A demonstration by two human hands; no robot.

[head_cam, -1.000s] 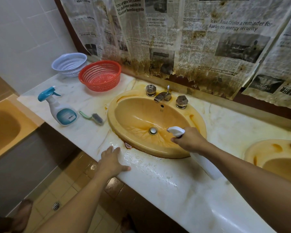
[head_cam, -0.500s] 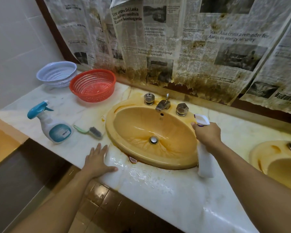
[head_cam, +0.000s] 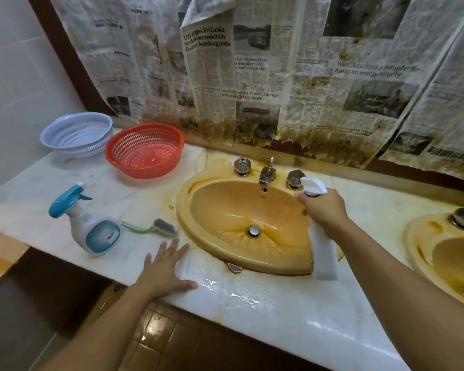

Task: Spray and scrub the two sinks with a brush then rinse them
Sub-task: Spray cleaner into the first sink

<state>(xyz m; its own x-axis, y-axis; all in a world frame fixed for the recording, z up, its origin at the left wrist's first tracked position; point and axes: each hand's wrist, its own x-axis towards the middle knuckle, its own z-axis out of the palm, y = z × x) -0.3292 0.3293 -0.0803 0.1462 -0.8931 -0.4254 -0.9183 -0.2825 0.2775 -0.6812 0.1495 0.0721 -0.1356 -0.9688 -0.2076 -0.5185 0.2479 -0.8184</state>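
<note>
Yellow sink (head_cam: 225,207) sits mid-frame, set into the marble counter (head_cam: 279,311), its bowl streaked with brown lines running toward the drain. A second sink (head_cam: 415,236) shows only in part at the right edge. The right hand (head_cam: 323,210) is over the middle sink's right rim, just below the right tap knob. Its grip is wrapped round the neck of a white spray bottle (head_cam: 323,257), whose nozzle points toward the upper left and whose body hangs down across the rim. The left hand (head_cam: 164,271) lies flat on the wet counter edge, lower left of the sink, with fingers spread and its grip holding nothing. The brush (head_cam: 156,227) lies on the counter just left of the sink, beside a blue-capped spray bottle (head_cam: 91,228). A red basket (head_cam: 145,151) and a pale blue basket (head_cam: 77,133) stand side by side at the upper left. Stained newspaper (head_cam: 252,76) covers the wall behind.
</note>
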